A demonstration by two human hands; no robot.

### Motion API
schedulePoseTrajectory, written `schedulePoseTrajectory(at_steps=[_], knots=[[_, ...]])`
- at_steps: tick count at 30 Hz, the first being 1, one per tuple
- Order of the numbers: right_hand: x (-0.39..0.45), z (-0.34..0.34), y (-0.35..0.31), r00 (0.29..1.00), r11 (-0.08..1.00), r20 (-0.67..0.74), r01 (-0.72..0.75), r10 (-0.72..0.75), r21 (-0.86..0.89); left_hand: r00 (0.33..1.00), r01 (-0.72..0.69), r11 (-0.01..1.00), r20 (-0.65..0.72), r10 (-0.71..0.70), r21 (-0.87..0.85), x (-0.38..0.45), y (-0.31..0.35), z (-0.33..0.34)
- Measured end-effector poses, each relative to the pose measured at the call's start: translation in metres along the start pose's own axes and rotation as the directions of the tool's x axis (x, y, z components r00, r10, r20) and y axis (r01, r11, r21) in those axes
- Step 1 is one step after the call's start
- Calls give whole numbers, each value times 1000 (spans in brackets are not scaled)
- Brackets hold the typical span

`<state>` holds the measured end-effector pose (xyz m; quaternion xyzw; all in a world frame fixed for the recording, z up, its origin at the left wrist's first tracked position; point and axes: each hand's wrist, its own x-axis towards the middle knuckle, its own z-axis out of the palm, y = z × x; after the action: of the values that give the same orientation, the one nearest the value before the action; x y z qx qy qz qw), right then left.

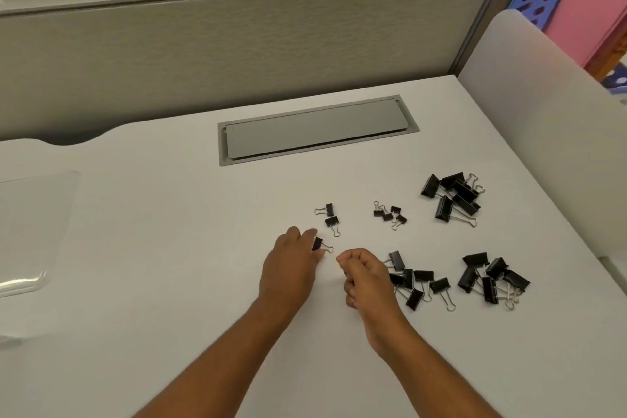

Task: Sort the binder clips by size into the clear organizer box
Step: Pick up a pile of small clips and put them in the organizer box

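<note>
Black binder clips lie in groups on the white desk (169, 248). My left hand (291, 265) pinches a small clip (319, 244) at its fingertips, just below two more small clips (330, 217). Beside it, my right hand (364, 276) is curled into a loose fist; I see nothing in it. A cluster of tiny clips (390, 214) sits further back. Medium clips (419, 282) lie right of my right hand. Larger clips form one pile at the right (492, 276) and another at the back right (453, 195). The clear organizer box (30, 231) rests at the far left edge.
A grey cable hatch (317, 129) is set flush in the desk behind the clips. A grey partition wall (237, 51) closes the back and a pale side panel (549, 132) borders the right.
</note>
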<state>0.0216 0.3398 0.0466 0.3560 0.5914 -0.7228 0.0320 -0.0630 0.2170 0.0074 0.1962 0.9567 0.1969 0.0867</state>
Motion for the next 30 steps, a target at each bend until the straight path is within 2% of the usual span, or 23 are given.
schedulePoseTrajectory(at_steps=[2,6,8,13,16,19,21,24,26,28,30], knots=[[-8,-2,1,1000,1000,0,0,0,-9,999,-22,1000,30,22,15,3,-10,5],[-31,-9,11,1000,999,-12,-5,4,-46,994,-86,995,-73,83,-42,-6,-23,14],[-38,-13,17,998,997,-55,-4,0,-74,993,-102,992,-61,97,-71,-10,-21,16],[-49,-14,16,991,995,-130,13,-26,-99,983,-181,972,57,175,148,3,-9,18],[-56,-16,15,988,994,-146,36,-50,-99,972,-229,967,-22,233,116,2,-18,25],[-63,-15,21,986,997,-167,18,-30,-77,959,-253,967,-130,252,10,-4,-29,31],[-67,-11,24,988,1000,-155,-12,9,-19,964,-238,968,-142,225,-84,-5,-33,27],[-66,-2,24,993,967,-53,-89,104,237,978,-201,955,-108,181,-220,-10,-33,18],[-63,6,23,984,885,36,-172,173,433,995,-95,930,-68,75,-354,-18,-30,8],[-61,14,24,977,824,79,-212,200,526,996,63,815,-16,-88,-576,-31,-27,-9],[-61,22,27,972,818,101,-235,214,526,977,191,653,79,-197,-733,-52,-29,-31]])
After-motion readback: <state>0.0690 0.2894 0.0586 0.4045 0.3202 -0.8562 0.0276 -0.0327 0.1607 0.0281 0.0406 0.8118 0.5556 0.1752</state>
